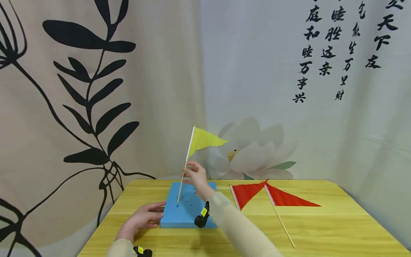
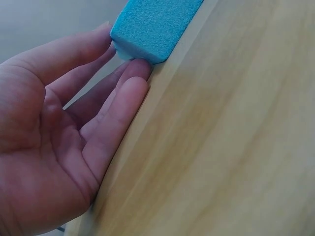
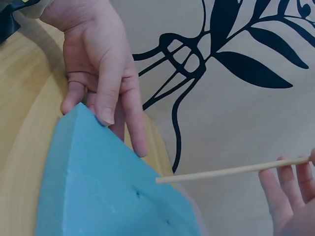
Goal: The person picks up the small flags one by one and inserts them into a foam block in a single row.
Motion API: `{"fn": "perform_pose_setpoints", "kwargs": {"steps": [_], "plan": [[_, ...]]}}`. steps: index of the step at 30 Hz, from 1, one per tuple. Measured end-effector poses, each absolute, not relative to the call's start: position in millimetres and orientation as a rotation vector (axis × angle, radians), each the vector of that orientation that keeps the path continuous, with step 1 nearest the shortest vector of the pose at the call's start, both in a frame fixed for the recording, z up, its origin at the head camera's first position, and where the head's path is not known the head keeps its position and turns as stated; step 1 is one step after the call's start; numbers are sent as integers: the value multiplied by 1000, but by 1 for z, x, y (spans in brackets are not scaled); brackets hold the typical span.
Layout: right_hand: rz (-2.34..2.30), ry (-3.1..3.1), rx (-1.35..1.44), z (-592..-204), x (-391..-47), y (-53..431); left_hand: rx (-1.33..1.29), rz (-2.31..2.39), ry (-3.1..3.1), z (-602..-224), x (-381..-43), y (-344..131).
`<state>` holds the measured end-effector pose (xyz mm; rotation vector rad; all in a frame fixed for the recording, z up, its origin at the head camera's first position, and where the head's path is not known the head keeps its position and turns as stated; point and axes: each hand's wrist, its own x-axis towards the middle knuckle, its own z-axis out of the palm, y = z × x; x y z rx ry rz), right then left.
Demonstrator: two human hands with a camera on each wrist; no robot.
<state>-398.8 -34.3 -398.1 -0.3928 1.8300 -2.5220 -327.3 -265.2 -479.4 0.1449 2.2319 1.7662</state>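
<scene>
In the head view my right hand (image 1: pixel 198 177) pinches the thin wooden stick of a yellow pennant flag (image 1: pixel 204 140), which stands tilted slightly right above a blue foam block (image 1: pixel 181 218). Seen from the right wrist, the bare lower end of the stick (image 3: pixel 221 172) hovers just over the foam, near a small hole. My left hand (image 1: pixel 144 217) touches the block's left side with extended, relaxed fingers, and the left wrist view has its fingertips against a foam corner (image 2: pixel 150 29). Small dark holes dot the top of the block.
Two red pennant flags (image 1: pixel 248 193) (image 1: pixel 290 195) lie on the wooden table (image 1: pixel 340 228) right of the block, partly side by side. Behind the table hangs a curtain (image 1: pixel 167 89) printed with plants, a flower and characters. Black wrist cameras (image 1: pixel 202 216) sit on both sleeves.
</scene>
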Motion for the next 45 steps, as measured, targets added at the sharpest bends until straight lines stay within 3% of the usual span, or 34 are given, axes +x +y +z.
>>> {"fn": "perform_pose_setpoints", "kwargs": {"steps": [45], "plan": [[-2374, 1908, -525, -430, -390, -37, 157, 1787, 2199, -479, -328, -264]]}}
